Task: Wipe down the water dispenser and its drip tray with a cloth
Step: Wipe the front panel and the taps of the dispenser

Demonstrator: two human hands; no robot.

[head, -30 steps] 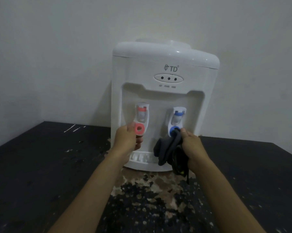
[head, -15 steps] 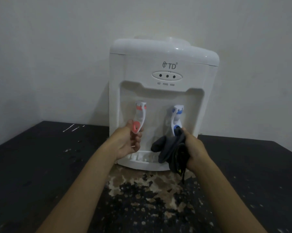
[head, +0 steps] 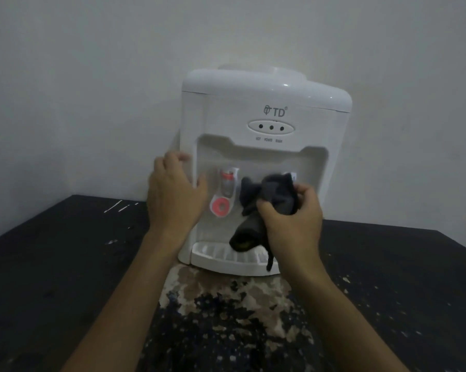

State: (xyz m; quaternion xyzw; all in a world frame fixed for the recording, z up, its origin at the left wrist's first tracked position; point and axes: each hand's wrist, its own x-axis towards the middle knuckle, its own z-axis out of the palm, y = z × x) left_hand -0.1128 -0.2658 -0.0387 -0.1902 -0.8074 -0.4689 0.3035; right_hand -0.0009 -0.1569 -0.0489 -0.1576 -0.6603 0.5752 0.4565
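White moulded plastic formed the body of the countertop water dispenser (head: 266,103), which stood upright on the black, paint-flecked table (head: 65,264), close to the plain pale wall (head: 92,76). The oval indicator panel (head: 271,127), with three dark dots, sat under the "TD" logo on the front face. The left hand (head: 173,194) gripped the left front corner of the water dispenser beside the tap recess, with the fingers curled round the side wall and the thumb laid on the front face. The red-handled hot tap (head: 224,200) was exposed inside the recess, just right of that thumb. The right hand (head: 291,218) held a bunched dark grey fabric cloth (head: 275,194), fingers and thumb closed round it, at the right half of the recess. The cloth covered most of the blue-trimmed cold tap (head: 293,176), of which only the top edge showed. A lower fold and a thin strand of the cloth hung down in front of the white slotted drip tray (head: 221,260); contact with the tray could not be determined. The drip tray was seated at the base of the water dispenser. A pale worn patch (head: 226,291) marked the table surface directly in front of the drip tray.
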